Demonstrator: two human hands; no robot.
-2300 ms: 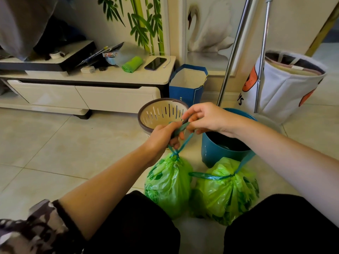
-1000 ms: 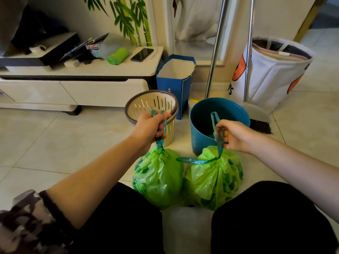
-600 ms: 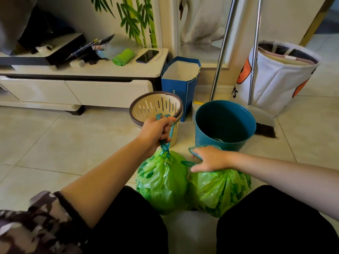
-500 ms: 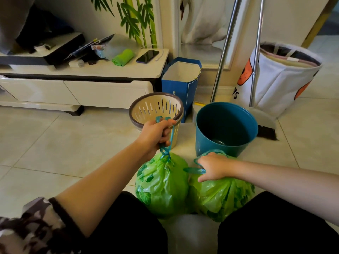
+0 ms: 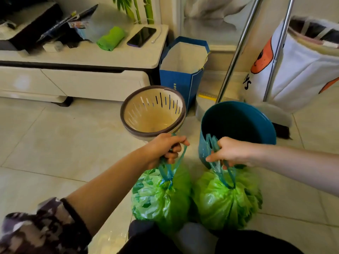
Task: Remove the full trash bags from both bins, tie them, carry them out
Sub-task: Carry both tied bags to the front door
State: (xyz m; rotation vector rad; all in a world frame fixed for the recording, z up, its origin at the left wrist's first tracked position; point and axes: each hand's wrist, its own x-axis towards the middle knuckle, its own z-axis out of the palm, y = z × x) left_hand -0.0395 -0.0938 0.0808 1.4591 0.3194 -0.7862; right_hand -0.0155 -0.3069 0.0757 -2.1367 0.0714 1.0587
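Observation:
Two full green trash bags stand side by side on the tiled floor in front of my knees. My left hand (image 5: 167, 150) grips the teal drawstring of the left bag (image 5: 161, 200). My right hand (image 5: 230, 153) grips the teal drawstring loops of the right bag (image 5: 227, 202). Both bag necks are cinched tight and the strings run taut up into my fists. Behind them stand a cream slotted bin with a brown rim (image 5: 153, 112) and a teal bin (image 5: 238, 125), neither with a bag in it.
A blue paper bag (image 5: 183, 70) stands behind the bins beside a low white cabinet (image 5: 82, 77) holding a phone and a green cloth. Two metal broom poles (image 5: 236, 50) and a white laundry basket (image 5: 300, 66) stand at the right. Open tiled floor lies to the left.
My right hand has left the top of the right bag and taken hold of its drawstring loops, pulling them up taut. My left hand keeps its grip on the left bag's string.

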